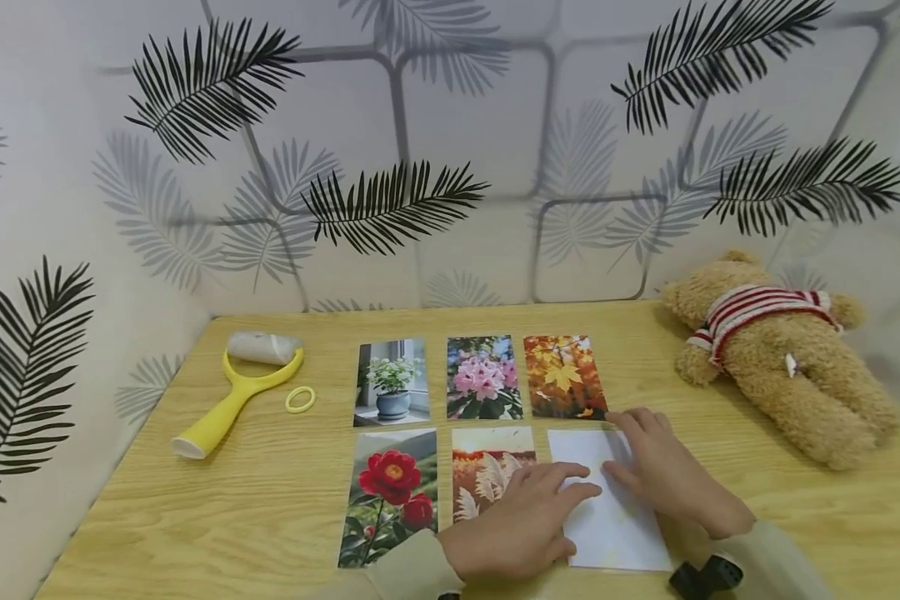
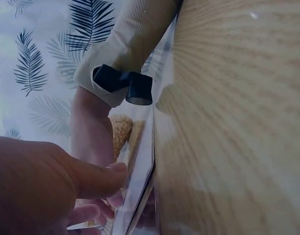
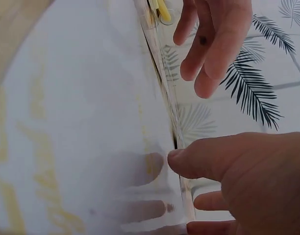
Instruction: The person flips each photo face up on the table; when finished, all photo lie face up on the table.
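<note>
A white card [image 1: 618, 533] lies on the table at the lower right of two rows of picture cards. Faint yellow marks show on its face, clearer in the right wrist view. My right hand [image 1: 671, 471] is over the card's upper right part, thumb tip at its surface. My left hand [image 1: 513, 521] reaches from the left, fingers extended toward the white card and partly covering the pampas grass card [image 1: 487, 454]. Above the white card lies the maple leaf card [image 1: 565, 379], near my right fingertips. Neither hand visibly pinches anything.
Further left lie the pink flower card [image 1: 484, 379], the potted plant card [image 1: 392, 383] and the red flower card [image 1: 390, 500]. A yellow-handled lint roller [image 1: 232, 404] and a small yellow ring [image 1: 300, 400] lie at left. A teddy bear [image 1: 787, 358] lies at right.
</note>
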### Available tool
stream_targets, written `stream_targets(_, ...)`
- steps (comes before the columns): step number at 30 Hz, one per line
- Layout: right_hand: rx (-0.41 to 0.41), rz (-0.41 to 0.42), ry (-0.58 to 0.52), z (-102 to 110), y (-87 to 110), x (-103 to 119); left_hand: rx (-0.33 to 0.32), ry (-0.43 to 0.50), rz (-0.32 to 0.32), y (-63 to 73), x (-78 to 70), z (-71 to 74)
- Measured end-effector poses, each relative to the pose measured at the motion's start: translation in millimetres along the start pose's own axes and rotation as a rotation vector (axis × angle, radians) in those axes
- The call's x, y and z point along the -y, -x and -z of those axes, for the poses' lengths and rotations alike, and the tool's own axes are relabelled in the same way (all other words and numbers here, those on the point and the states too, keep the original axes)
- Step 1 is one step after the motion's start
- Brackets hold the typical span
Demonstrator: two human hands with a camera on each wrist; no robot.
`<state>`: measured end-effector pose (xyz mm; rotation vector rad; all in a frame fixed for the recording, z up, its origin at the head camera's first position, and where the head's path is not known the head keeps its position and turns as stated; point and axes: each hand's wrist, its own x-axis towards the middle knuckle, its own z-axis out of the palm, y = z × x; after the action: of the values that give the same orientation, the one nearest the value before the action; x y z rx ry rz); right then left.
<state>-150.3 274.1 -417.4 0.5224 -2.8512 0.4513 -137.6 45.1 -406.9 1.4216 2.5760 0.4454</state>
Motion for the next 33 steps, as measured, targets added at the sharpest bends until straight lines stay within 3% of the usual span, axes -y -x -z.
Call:
stream_targets(6,0.024,0.046,0.021,2,-1.1,-3,0.036,-0.106,-0.008,-4.4,3.7,1.0)
stream_targets(11,0.063,0.031,-0.056,4,-3.6,-6,0.034,-0.117,-0.02,-4.7,7.6,0.8)
stream_targets(16,0.08,-0.036,-0.192,9,-5.3,-10,0.028,-0.093,-0.002,-5.3,8.0,0.8)
stream_targets(22,0.108,-0.095,-0.56,15,-5.9,-24,0.013,-0.105,0.023,-4.1,6.5,-2.3)
stream_targets(26,0.232,-0.157,-0.756,21,-3.0,-33,-0.016,-0.101,0.029,-3.5,5.5,-5.2)
stream_targets(28,0.344,-0.131,-0.829,23,-0.9,-38,-0.028,-0.099,0.039,-3.4,4.6,-6.2)
stream_targets(33,0.643,0.096,-1.024,23,0.9,-46,-0.033,-0.073,0.072,-3.4,3.6,-7.0)
